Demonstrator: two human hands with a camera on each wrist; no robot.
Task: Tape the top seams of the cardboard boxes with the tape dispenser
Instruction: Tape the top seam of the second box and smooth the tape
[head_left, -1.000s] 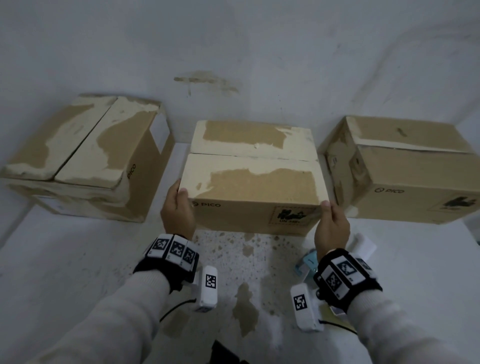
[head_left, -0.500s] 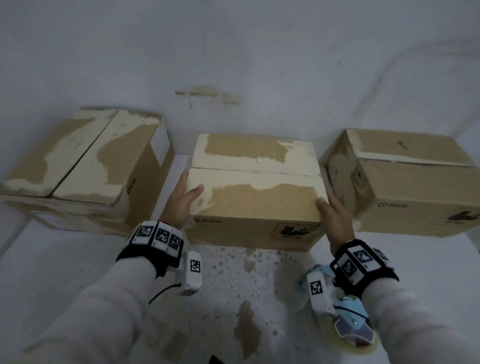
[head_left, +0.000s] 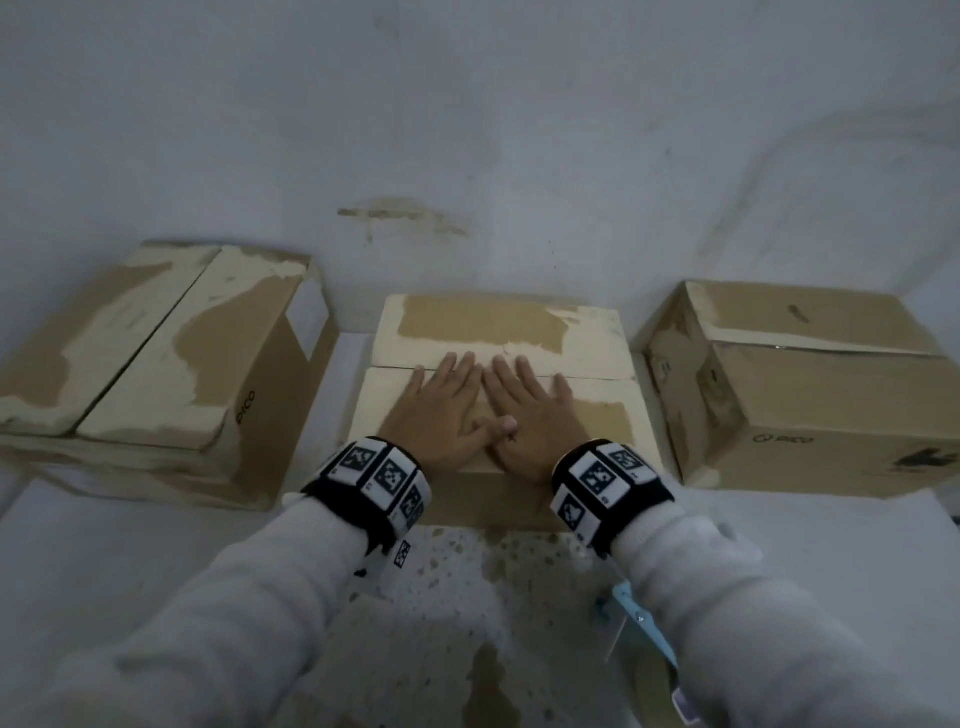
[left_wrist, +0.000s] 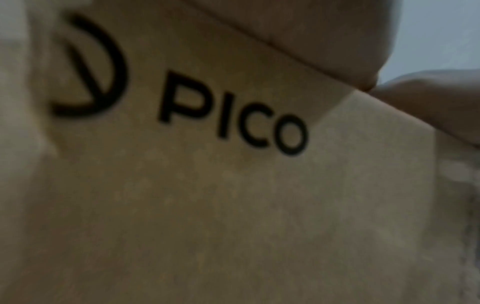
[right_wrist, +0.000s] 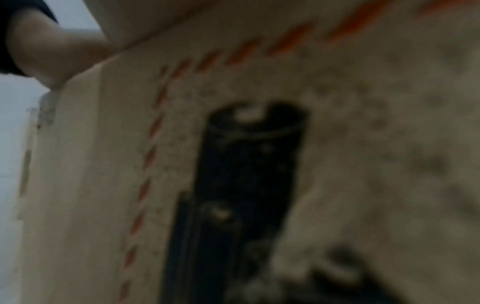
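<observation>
So we press both flat, spread hands, left hand and right hand, on the middle box at frame centre. No seam looks taped yet, probably. Tape dispenser lies untouched, lower right.
</observation>
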